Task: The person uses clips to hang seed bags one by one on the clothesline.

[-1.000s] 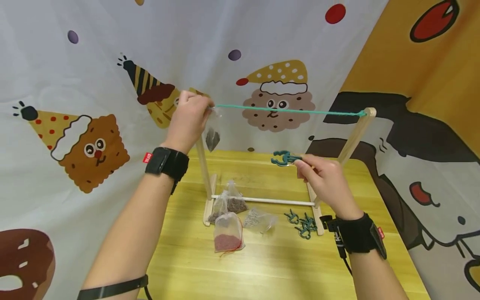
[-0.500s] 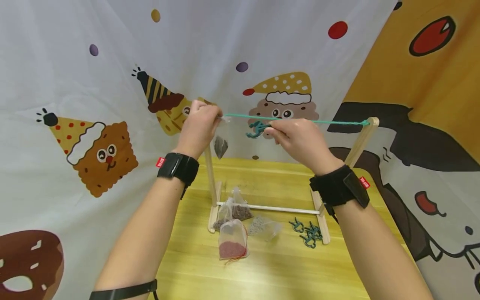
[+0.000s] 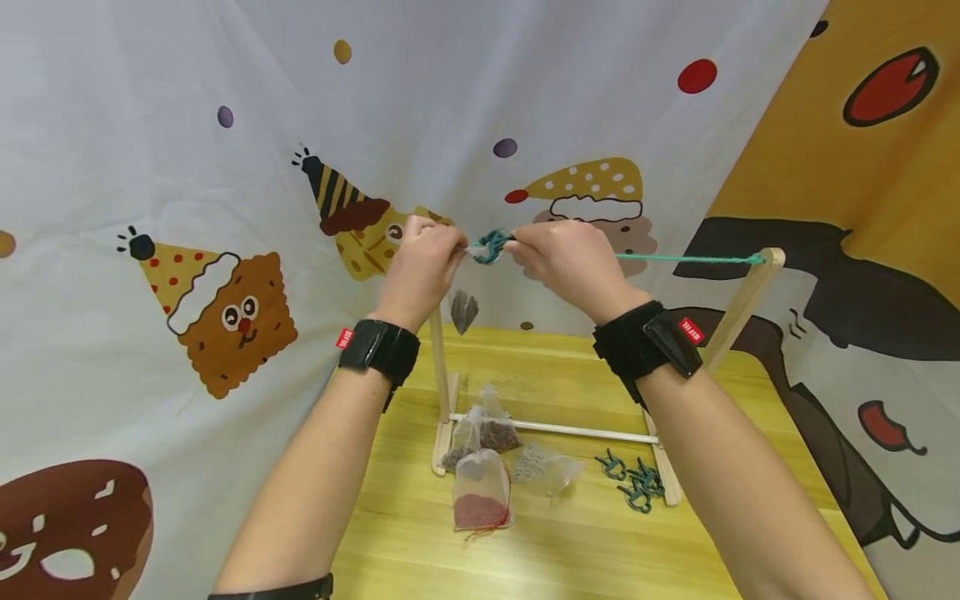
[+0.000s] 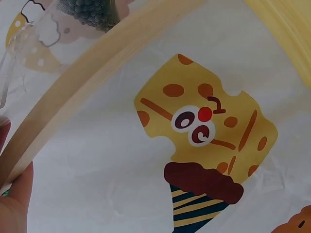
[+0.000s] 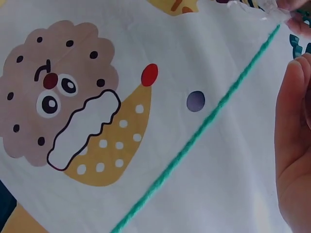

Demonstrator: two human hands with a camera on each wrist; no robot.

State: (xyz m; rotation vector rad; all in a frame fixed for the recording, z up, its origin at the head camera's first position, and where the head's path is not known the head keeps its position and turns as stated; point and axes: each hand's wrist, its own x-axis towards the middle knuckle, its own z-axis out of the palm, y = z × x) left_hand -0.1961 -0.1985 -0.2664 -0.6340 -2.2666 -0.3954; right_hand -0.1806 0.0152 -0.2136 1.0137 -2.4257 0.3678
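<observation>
Fingers of the left hand pinch the clear bag top against the green string; the right hand grasps a teal clip, seemingly on the bag's edge. Spare clips lie at five o'clock on the table.

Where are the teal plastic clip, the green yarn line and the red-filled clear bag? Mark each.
teal plastic clip (image 3: 491,247), head view, its body between the hands
green yarn line (image 3: 690,259), head view, mid-span
red-filled clear bag (image 3: 482,510), head view, red filling
</observation>
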